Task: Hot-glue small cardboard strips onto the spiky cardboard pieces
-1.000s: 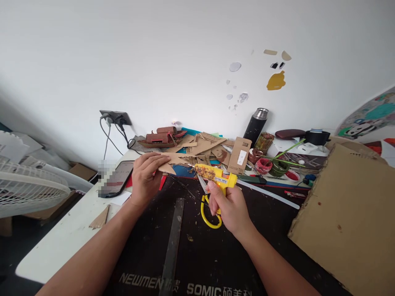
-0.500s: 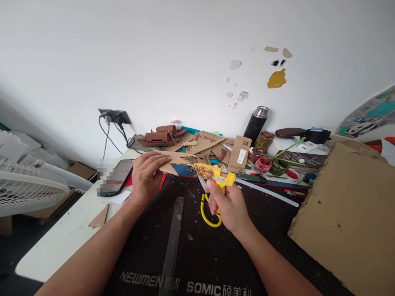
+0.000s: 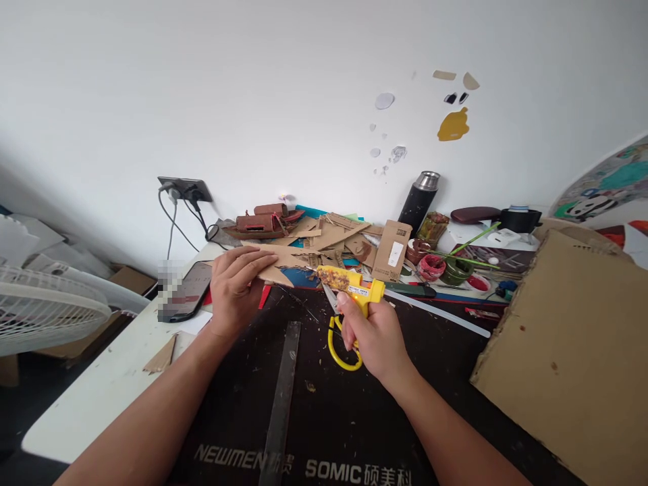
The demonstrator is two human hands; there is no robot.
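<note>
My right hand [image 3: 377,337] is wrapped around a yellow glue gun [image 3: 362,290], its barrel smeared with dark brown residue. A translucent glue stick [image 3: 440,312] sticks out from the back. The gun's nozzle points left, close to the torn edge of a piece of cardboard [image 3: 276,275]; I cannot tell whether they touch. My left hand [image 3: 235,287] grips that cardboard with its fingers on top and the thumb hidden. Beneath the gun lie scissors with yellow handles [image 3: 333,347], partly covered by my right hand.
A metal ruler [image 3: 283,398] lies on the black mat [image 3: 354,418]. Behind are cardboard scraps [image 3: 337,236], a model boat [image 3: 260,226], a dark thermos [image 3: 418,202] and paint pots [image 3: 432,267]. A phone [image 3: 190,293] and fan [image 3: 61,307] are left, a large cardboard sheet [image 3: 561,358] right.
The camera view has shifted very slightly. Both hands keep their grips, and the glue gun stays near the cardboard's torn edge.
</note>
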